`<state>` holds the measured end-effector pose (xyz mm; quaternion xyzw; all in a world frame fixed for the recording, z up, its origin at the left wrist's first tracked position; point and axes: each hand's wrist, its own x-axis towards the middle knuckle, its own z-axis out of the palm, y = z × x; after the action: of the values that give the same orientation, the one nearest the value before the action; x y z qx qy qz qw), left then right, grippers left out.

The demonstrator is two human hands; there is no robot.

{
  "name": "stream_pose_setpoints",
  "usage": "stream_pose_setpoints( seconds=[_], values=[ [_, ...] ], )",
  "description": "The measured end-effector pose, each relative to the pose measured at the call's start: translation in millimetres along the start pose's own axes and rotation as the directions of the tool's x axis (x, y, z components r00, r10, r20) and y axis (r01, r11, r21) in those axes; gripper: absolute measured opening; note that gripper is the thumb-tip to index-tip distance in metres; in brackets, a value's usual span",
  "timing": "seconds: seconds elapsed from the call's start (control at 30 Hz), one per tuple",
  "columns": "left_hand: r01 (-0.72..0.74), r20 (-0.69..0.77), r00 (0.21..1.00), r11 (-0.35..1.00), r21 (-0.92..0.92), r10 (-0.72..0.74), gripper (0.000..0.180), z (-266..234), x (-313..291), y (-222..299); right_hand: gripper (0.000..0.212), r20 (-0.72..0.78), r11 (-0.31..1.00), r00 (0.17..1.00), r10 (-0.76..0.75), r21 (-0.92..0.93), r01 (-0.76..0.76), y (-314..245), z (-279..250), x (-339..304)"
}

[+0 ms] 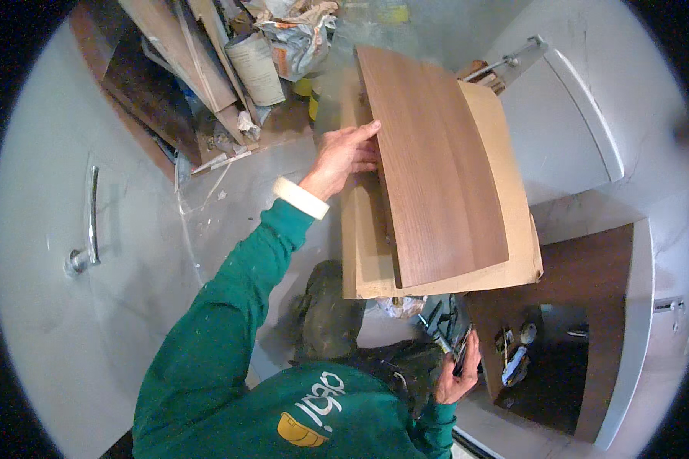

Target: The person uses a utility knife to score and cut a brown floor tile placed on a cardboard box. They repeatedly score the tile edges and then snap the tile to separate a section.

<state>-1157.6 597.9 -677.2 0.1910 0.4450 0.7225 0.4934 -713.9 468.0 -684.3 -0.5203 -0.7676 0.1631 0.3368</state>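
Observation:
My left hand (346, 158) grips the left edge of a brown wood-grain panel (440, 168), thumb on top and fingers under the edge. The panel lies tilted over a large cardboard box (522, 229), its left edge raised off the cardboard. Around my left wrist sits a roll of cream masking tape (302, 199). My right hand (458, 371) is low beside the box's near side, its fingers curled around something dark and slim that I cannot make out. Dark tools (439, 325) lie close to that hand, partly hidden by the box.
On the right, a brown cabinet (566, 264) has a dark opening with small items inside. A grey door panel with a bar handle (93, 214) stands at left. Wood boards (184, 53), a white bucket (254, 69) and plastic bags (295, 38) crowd the far left.

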Motion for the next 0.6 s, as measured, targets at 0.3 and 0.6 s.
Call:
stream_pose_setpoints(
  seconds=[0.3, 0.6],
  values=[
    [0.196, 0.138, 0.973, 0.978, -0.075, -0.184, 0.023, 5, -80, -33, 0.054, -0.062, 0.99, 0.997, 0.039, 0.135, -0.03, 5, 3, -1],
    [0.2, 0.144, 0.971, 0.979, -0.044, -0.192, 0.024, 22, -146, -49, 0.055, -0.021, 0.963, 0.995, -0.097, 0.25, 0.099, 3, -12, 4]
  ],
)
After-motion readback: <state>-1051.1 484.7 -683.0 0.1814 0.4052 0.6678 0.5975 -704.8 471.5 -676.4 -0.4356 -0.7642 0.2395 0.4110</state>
